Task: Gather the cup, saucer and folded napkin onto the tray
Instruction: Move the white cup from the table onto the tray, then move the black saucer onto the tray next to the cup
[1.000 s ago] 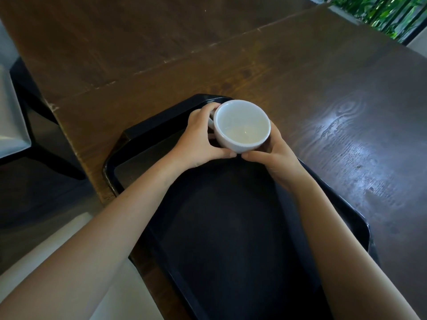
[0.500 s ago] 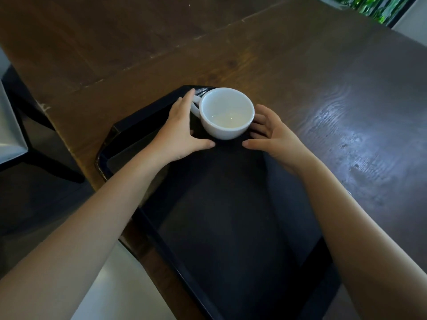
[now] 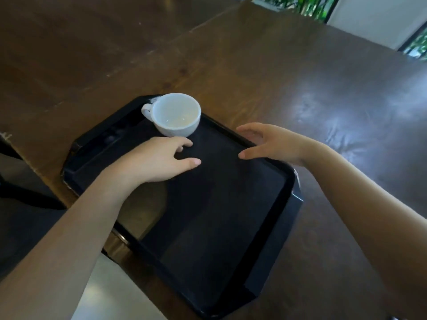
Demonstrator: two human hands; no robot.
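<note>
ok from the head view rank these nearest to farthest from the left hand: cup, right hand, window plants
1. cup: just beyond the left hand, at the tray's far corner, close to the fingertips.
2. right hand: to the right, over the tray's right rim, across a clear gap.
3. window plants: far off, past the table's far edge.

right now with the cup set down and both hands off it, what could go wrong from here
The cup stands in the far corner of the tray, close to the rim, so a knock from the left hand nearby could tip it. The tray's near end seems to overhang the table edge; added weight there might tilt it. The right hand hovers over the far rim and could nudge it.
</note>
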